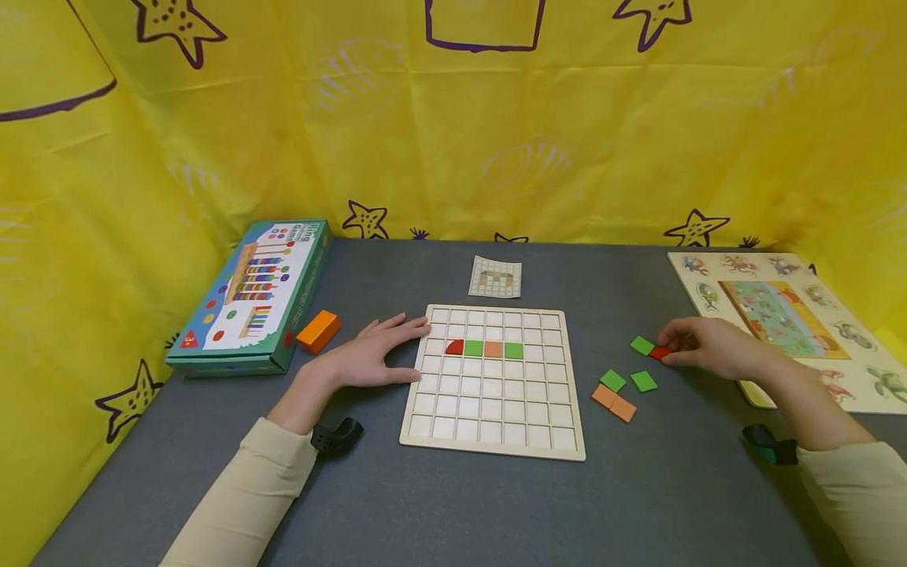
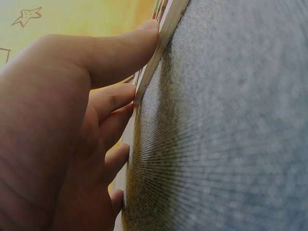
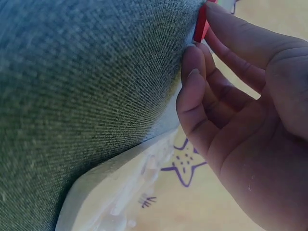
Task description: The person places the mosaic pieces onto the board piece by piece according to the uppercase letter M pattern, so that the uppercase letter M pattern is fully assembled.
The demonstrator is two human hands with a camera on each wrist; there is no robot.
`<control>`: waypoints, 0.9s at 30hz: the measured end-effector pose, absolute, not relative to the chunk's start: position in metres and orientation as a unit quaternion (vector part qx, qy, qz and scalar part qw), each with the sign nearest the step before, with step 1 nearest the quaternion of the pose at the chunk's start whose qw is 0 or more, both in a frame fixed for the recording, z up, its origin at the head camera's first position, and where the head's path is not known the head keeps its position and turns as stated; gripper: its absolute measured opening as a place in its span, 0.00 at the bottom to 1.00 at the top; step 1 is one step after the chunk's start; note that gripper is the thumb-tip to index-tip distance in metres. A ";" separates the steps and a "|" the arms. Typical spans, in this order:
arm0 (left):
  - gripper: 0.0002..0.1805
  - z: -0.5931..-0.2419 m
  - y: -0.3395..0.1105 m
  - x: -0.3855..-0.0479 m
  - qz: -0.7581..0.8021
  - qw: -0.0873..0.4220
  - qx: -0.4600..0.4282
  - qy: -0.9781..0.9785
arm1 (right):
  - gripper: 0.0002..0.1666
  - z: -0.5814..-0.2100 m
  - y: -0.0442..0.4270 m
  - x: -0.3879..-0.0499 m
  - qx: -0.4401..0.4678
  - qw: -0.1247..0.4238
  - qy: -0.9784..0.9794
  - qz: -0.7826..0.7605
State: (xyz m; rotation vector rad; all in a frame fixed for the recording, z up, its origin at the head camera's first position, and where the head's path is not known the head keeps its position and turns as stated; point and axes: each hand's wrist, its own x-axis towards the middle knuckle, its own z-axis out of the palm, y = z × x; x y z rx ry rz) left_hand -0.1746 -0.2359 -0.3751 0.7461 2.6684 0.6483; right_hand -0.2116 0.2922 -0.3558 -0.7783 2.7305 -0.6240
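A pale grid board lies mid-table, one row holding a red rounded tile, a green tile, an orange tile and a second green tile. My left hand rests at the board's left edge, fingers spread, thumb and fingertips touching the rim; the left wrist view shows this thumb against it. To the right of the board, my right hand pinches a red tile between thumb and fingers, low over the table. In the right wrist view only part of that red tile shows.
Near the right hand lie green tiles and orange tiles. A small pattern card sits behind the board. At left are a game box and an orange block; at right, a picture board.
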 end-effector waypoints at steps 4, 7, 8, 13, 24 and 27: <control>0.46 -0.375 -0.236 -0.175 0.224 0.147 0.259 0.928 | 0.11 -0.356 0.292 -0.212 -0.267 0.116 0.933 -0.211; 0.46 -0.375 -0.236 -0.175 0.222 0.147 0.258 0.929 | 0.11 -0.356 0.292 -0.210 -0.264 0.110 0.935 -0.210; 0.46 -0.375 -0.236 -0.175 0.222 0.147 0.258 0.929 | 0.12 -0.355 0.292 -0.210 -0.262 0.108 0.936 -0.210; 0.46 -0.375 -0.236 -0.174 0.223 0.147 0.258 0.928 | 0.12 -0.355 0.293 -0.207 -0.266 0.101 0.934 -0.215; 0.46 -0.377 -0.236 -0.175 0.223 0.145 0.260 0.928 | 0.15 -0.349 0.297 -0.202 -0.259 0.124 0.923 -0.257; 0.46 -0.378 -0.237 -0.175 0.222 0.143 0.261 0.928 | 0.17 -0.346 0.293 -0.202 -0.261 0.120 0.923 -0.258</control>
